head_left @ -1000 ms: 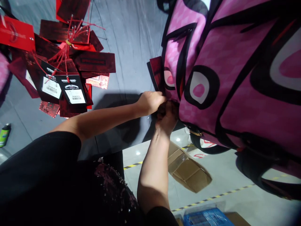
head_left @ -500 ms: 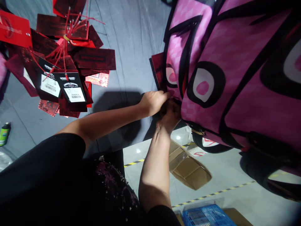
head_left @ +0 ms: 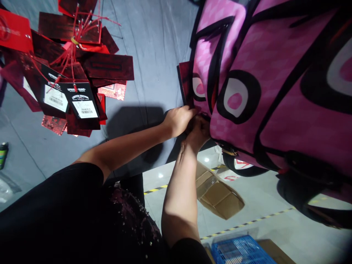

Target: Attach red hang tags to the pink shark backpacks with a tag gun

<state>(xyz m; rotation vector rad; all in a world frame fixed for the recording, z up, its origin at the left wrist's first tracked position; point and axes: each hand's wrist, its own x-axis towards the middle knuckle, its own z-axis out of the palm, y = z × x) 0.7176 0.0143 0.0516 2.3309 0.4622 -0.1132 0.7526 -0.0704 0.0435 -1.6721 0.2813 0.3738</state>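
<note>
My left hand (head_left: 180,120) is closed at the lower corner of a pink bag (head_left: 199,69) with black outlines and eye shapes. Just below and touching it, my right hand (head_left: 198,132) is also closed, its fingers curled at the same corner. What the fingertips pinch is hidden by the hands and the bag's edge. A dark red tag (head_left: 184,79) sticks out beside the bag, right above my left hand. To the left, a bundle of red and black hang tags (head_left: 106,68) lies fanned out, its red strings tied with a yellow band (head_left: 74,41).
More pink bags (head_left: 297,124) stand in a row at the right, straps hanging over the edge of the grey-covered table (head_left: 154,55). On the floor are an open cardboard box (head_left: 221,196) and a blue crate (head_left: 239,251). A small green-labelled bottle (head_left: 3,156) lies far left.
The whole view has shifted slightly, with the tags and bags a little further left in the picture. Both hands keep nearly the same position at the bag's corner.
</note>
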